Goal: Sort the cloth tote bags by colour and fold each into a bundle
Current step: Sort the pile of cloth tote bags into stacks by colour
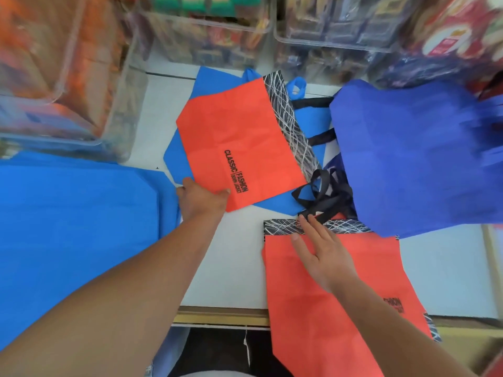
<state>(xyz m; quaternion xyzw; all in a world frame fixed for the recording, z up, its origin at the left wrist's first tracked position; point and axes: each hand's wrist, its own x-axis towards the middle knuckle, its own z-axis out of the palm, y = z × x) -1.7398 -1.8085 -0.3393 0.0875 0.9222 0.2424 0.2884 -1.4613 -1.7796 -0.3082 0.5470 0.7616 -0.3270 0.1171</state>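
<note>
Head view: the left hand [202, 198] pinches the middle orange bag [236, 131] at its near edge; the right hand [321, 254] lies flat on the nearer orange bag [313, 308]. On the table [236, 268]: two orange, two light-blue bags [76, 219], one dark-blue bag [408, 159].

A white tabletop [239, 281] fills the middle, bright under even light, its near edge trimmed with a tan strip [220, 318]. Clear plastic bins [206, 44] crowd the far side and the left, their colourful packets blurred.
</note>
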